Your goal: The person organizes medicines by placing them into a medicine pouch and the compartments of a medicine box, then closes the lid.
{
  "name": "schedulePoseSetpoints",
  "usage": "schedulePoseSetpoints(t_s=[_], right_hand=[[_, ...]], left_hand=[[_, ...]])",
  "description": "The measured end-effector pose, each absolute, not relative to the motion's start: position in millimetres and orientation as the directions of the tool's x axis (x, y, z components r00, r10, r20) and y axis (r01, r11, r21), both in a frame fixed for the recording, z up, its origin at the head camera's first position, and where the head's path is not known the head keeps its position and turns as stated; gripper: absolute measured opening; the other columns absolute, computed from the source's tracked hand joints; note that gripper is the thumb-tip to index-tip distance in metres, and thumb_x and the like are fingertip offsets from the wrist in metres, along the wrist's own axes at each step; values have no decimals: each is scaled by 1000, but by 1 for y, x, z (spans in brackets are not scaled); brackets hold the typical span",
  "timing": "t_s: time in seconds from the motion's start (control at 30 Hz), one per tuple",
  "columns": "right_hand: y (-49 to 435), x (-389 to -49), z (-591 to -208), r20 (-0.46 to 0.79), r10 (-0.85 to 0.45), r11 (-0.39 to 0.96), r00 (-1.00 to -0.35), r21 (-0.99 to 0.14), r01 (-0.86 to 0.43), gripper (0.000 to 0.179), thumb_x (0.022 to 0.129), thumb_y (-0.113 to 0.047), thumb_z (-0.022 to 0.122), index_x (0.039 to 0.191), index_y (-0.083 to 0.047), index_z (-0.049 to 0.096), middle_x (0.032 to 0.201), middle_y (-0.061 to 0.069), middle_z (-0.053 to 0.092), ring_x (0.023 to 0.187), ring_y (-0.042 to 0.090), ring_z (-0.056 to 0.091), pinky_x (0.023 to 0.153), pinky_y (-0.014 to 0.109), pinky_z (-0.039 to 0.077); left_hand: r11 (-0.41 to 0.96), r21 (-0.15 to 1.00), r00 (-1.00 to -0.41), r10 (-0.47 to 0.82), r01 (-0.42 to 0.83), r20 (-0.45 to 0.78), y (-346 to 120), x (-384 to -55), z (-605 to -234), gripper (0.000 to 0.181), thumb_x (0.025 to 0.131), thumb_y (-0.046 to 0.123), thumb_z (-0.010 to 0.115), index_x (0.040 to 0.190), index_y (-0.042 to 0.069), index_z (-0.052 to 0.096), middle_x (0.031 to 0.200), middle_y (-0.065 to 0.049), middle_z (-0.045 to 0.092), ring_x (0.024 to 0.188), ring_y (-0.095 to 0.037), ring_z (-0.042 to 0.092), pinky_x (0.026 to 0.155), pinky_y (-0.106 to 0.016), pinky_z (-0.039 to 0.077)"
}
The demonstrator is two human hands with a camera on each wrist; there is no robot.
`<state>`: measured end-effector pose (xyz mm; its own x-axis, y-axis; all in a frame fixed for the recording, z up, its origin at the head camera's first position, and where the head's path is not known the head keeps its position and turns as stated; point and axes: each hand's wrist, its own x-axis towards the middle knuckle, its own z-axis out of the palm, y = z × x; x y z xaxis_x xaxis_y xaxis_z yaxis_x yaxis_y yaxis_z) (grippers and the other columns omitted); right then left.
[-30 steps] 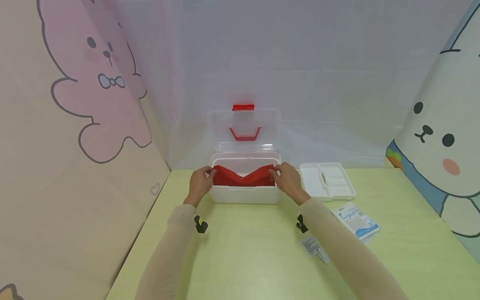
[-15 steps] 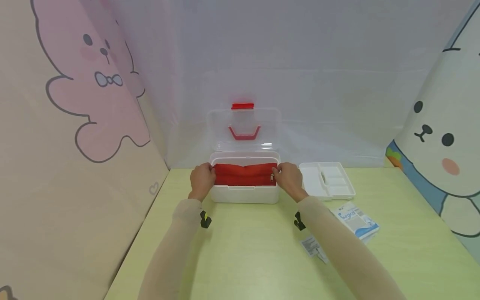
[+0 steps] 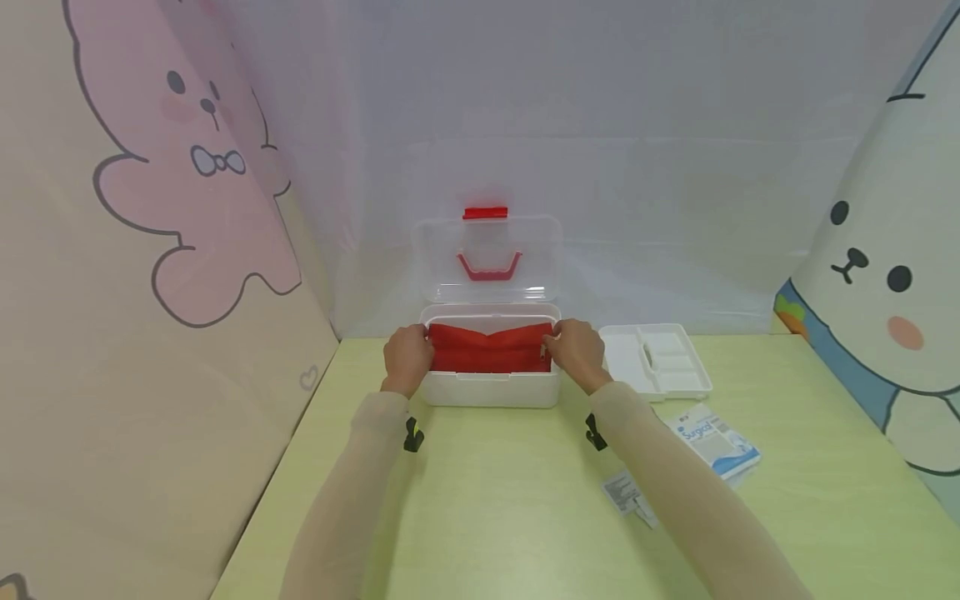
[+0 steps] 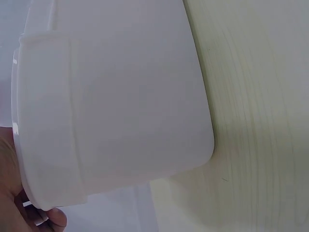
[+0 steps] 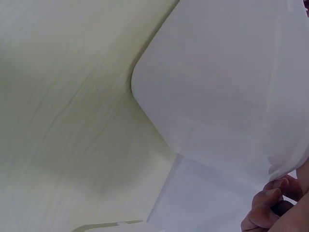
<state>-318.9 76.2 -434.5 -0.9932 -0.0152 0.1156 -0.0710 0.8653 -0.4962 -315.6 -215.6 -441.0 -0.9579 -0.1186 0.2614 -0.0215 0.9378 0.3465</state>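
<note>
A red fabric pouch [image 3: 489, 348] with a zipper pull at its right end stands inside the open white box [image 3: 491, 390]. My left hand [image 3: 407, 360] is at the pouch's left upper corner, its fingers curled over the box's left rim. At the opposite corner, my right hand [image 3: 580, 354] pinches the pouch beside the zipper pull. The left wrist view has part of the left hand [image 4: 10, 188] at the rim, and the right wrist view shows curled right fingers [image 5: 264, 205] by the box's edge. Neither wrist view shows the pouch.
Behind the box its clear lid [image 3: 438, 250] stands raised, with a red handle [image 3: 489, 273] and red latch [image 3: 485, 213]. To the right lie a white compartment tray [image 3: 622, 367], a packet marked "Surgical" [image 3: 720, 442] and small printed packets [image 3: 621, 492]. A white sheet hangs behind the table.
The pouch's deeply sagging top edge has been drawn up, leaving only a shallow dip. Its zipper pull has come into view. Both hands have shifted slightly.
</note>
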Motion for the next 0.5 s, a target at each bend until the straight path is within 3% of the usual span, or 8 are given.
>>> schedulePoseSetpoints(t_s=[0.1,0.17,0.27,0.5], right_hand=[[77,-319,-436,128,6,848,-992,-526,-62,40,92,-28,59,125,-6,61,95,14,71,76,28,62,61,37,50],[77,-320,-438,125,17,838,-992,-542,-54,50,93,-28,59,137,-5,50,99,16,71,79,30,64,65,40,52],[78,-320,-439,112,26,826,-993,-562,-42,53,94,-26,56,141,-4,44,103,18,69,80,30,63,67,42,53],[80,-321,-441,85,22,822,-996,-569,-31,49,97,-24,48,141,-2,43,106,20,68,78,29,60,64,38,51]], left_hand=[[932,361,-959,-112,-12,260,-215,-315,-441,21,92,11,56,105,4,72,92,-12,74,83,-31,68,71,-43,54],[925,380,-958,-113,-5,263,-216,-315,-442,25,92,10,57,112,4,70,101,-13,74,90,-33,68,76,-46,55],[907,420,-953,-128,-2,273,-216,-315,-443,30,92,8,57,119,4,67,113,-14,71,101,-34,67,83,-49,54],[873,488,-938,-175,-8,298,-216,-316,-448,41,91,6,56,131,1,57,125,-18,59,112,-35,56,89,-53,53]])
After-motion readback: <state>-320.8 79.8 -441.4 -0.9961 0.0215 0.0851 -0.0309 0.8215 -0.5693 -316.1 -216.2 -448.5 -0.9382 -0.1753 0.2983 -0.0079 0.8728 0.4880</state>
